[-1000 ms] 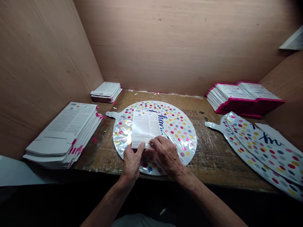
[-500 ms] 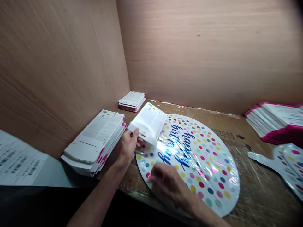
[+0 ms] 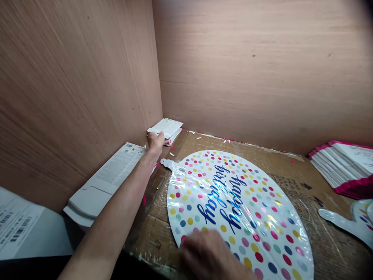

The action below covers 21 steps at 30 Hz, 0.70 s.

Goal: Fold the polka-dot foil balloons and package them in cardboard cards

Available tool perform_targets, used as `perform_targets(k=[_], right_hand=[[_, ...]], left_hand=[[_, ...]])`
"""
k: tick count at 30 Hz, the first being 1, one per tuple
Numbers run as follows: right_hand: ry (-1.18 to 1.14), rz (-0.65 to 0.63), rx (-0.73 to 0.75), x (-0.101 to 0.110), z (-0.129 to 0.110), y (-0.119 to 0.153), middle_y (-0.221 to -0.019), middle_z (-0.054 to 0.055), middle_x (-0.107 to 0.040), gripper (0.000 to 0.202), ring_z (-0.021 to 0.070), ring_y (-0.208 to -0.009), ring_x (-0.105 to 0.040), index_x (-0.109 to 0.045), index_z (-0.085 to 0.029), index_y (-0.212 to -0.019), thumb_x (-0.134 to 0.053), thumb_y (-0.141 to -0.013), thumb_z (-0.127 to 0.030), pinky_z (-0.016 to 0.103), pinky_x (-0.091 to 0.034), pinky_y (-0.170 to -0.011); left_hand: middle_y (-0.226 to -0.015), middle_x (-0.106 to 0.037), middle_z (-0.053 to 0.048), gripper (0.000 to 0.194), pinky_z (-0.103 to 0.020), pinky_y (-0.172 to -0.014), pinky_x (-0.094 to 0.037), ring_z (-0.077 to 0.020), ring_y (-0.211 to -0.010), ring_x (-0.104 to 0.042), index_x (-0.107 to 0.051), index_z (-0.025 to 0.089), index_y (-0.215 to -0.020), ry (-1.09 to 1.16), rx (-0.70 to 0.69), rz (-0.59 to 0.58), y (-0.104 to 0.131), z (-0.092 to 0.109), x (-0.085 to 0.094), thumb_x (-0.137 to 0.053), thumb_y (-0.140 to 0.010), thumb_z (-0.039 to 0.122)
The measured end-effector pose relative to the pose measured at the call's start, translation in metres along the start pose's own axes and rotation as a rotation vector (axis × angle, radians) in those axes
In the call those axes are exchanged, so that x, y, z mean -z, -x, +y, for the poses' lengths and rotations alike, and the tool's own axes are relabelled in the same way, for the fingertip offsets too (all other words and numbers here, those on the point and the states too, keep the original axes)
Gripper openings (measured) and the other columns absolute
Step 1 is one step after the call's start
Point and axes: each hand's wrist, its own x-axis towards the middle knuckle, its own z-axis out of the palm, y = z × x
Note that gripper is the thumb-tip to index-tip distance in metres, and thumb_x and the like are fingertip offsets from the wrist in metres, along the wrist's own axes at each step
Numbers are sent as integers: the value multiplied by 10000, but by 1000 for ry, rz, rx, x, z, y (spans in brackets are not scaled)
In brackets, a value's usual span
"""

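In the back left corner, my left hand (image 3: 156,140) reaches to the small stack and is closed on the near edge of a white printed card packet (image 3: 166,126) lying on top of it. My right hand (image 3: 206,252) is low over the near edge of a flat foil balloon (image 3: 192,192). That hand is smeared by motion and its fingers are hard to make out. The balloon is round and white, with coloured dots and "happy birthday" in blue script. Its tail points towards the back left.
A taller stack of white printed cards (image 3: 112,171) runs along the left wooden wall (image 3: 87,85). White cards with pink edges (image 3: 346,167) stand at the right. Part of another dotted balloon (image 3: 344,225) lies below them on the worn cardboard surface (image 3: 151,229).
My left hand has carried the white packet from above the balloon to the corner stack. The balloon's tail is now uncovered. My right hand appears lower in view, partly from a camera shift.
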Motion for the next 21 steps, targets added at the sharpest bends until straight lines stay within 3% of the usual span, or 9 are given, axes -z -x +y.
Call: perform_targets(k=[3,5,6,8,10,14,17,21], right_hand=[[279,122,-166,35,-1,-56,-794,35,-689,302,147,-713,-638,-670,-212,-849,-409,-980,-292,234,-411,-610],[457,129,-255,47,-5,-102,-937,86,-700,307,180,-810,-662,-682,-195,-960,-393,-996,-293,251,-432,-635],[519,102,-298,50,-7,-124,-978,119,-698,317,197,-839,-669,-686,-167,-981,-387,-998,-273,264,-448,-646],[569,45,-353,49,-15,-162,-1002,174,-697,280,230,-891,-674,-697,-111,-974,-439,-976,-221,287,-478,-663],[569,-1,-393,43,-24,-187,-942,188,-710,196,250,-875,-681,-706,-74,-929,-516,-911,-121,305,-499,-650],[560,-54,-439,29,-41,-202,-817,161,-725,155,242,-724,-687,-709,-52,-893,-580,-810,-33,330,-524,-583],[556,-60,-411,22,-48,-191,-792,150,-726,117,237,-712,-687,-715,-68,-876,-618,-812,-82,328,-529,-588],[574,-13,-323,21,-39,-165,-873,183,-723,132,257,-839,-694,-720,-91,-921,-625,-840,-133,317,-515,-684]], left_hand=[[-779,-707,-87,132,-278,-721,-517,-233,-829,-696,-675,152,-834,-211,-114,-125,71,-33,31,-634,-830,278],[-802,-716,-128,291,-344,-750,-499,-299,-864,-692,-670,172,-774,-774,-310,-167,120,-56,53,-591,-848,442],[-816,-719,-148,349,-358,-721,-493,-318,-840,-695,-671,164,-784,-966,-303,-204,141,-66,62,-552,-864,482],[-877,-724,-166,414,-361,-680,-481,-331,-833,-698,-675,146,-860,-1155,-296,-261,169,-79,72,-469,-903,504],[-899,-730,-162,379,-350,-660,-471,-326,-847,-702,-683,144,-915,-1176,-287,-313,183,-84,74,-435,-927,429],[-787,-736,-136,271,-323,-608,-445,-306,-781,-707,-721,192,-840,-1070,-305,-359,192,-82,71,-502,-879,347],[-702,-719,-129,262,-312,-591,-427,-284,-702,-696,-717,193,-744,-1037,-353,-362,205,-88,74,-556,-842,375],[-769,-733,-121,304,-308,-612,-407,-269,-742,-695,-710,191,-794,-1025,-320,-398,217,-97,84,-503,-898,387]])
